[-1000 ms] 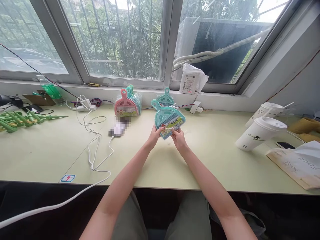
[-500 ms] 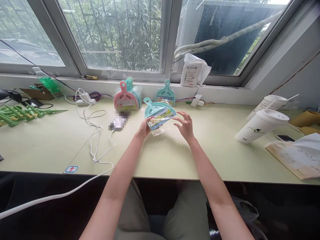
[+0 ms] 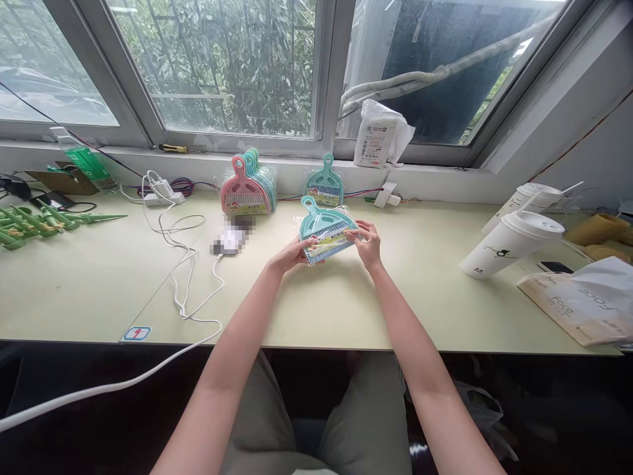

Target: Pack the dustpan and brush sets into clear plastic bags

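A teal mini dustpan and brush set (image 3: 327, 223) in clear plastic wrap is held just above the table, its looped handle pointing up and to the left. My left hand (image 3: 291, 254) grips its lower left corner, thumb in front and fingers behind. On the right side, my right hand (image 3: 366, 243) pinches the edge near the printed label. Behind it, another wrapped teal dustpan set (image 3: 324, 181) leans against the wall below the sill. To its left stands a row of several wrapped sets, with a pink dustpan set (image 3: 243, 188) at the front.
A charging phone (image 3: 231, 237) and loose white cable (image 3: 185, 290) lie left of my hands. Green plastic pieces (image 3: 44, 221) are at far left. On the right stand lidded white cups (image 3: 512, 243) and a tissue pack (image 3: 578, 303). A wrapped packet (image 3: 378, 138) sits on the sill.
My right hand has closed onto the set's right edge, where its fingers were apart before. The set has shifted slightly right, and the loose wrap at its bottom no longer hangs down.
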{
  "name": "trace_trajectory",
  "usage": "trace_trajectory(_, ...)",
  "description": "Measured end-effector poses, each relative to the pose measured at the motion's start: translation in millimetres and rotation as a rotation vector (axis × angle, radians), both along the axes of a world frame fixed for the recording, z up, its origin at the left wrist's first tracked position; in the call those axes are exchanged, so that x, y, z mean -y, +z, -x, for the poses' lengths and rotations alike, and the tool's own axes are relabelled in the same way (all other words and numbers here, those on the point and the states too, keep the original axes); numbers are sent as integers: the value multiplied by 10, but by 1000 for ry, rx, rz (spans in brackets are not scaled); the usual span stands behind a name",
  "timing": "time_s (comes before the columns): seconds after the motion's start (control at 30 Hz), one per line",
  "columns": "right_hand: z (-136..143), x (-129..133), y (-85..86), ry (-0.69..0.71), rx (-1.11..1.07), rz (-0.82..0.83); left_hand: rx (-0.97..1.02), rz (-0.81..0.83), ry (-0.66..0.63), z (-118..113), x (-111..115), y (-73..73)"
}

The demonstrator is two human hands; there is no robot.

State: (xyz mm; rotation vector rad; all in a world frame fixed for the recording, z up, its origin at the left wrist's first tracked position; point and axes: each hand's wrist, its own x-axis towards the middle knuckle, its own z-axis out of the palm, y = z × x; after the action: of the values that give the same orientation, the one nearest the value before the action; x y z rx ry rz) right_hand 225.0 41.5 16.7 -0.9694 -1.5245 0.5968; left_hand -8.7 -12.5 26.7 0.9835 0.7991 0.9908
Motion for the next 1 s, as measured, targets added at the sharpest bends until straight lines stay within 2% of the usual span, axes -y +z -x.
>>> trace_trajectory(0.1, -7, -51, -55, 84, -82, 147, 7, -54, 27, -40, -13, -8)
trace_trajectory(0.17, -40, -68, -53, 139, -103, 194, -3, -56, 126, -68, -46, -26)
trace_trajectory(0.27, -123, -60, -2, 102, 12, 93, 32, -19, 355, -68, -109, -57)
trace_trajectory(0.37, -166, -21, 42, -5, 274, -30, 82, 26, 462, 7, -155, -87)
trace_trajectory(0.5, -49, 90, 54, -114, 534, -144, 49, 92, 443, 102, -172, -122)
trace_trajectory(0.57, 45, 151, 61, -105, 616, -237, 41, 93, 406, 96, -168, -128)
trace_trajectory(0.63, 115, 188, 67, -6, 707, -298, 14, 64, 362, 63, -162, -129)
trace_trajectory(0.73, 145, 182, 56, 153, 805, -300, -52, 22, 304, 8, -162, -131)
trace_trajectory(0.87, 138, 139, 8, 195, 827, -290, -102, 71, 254, -4, -181, -131)
trace_trajectory(1.0, 200, 152, -42, 306, 809, -233, -93, 160, 148, 70, -177, -88)
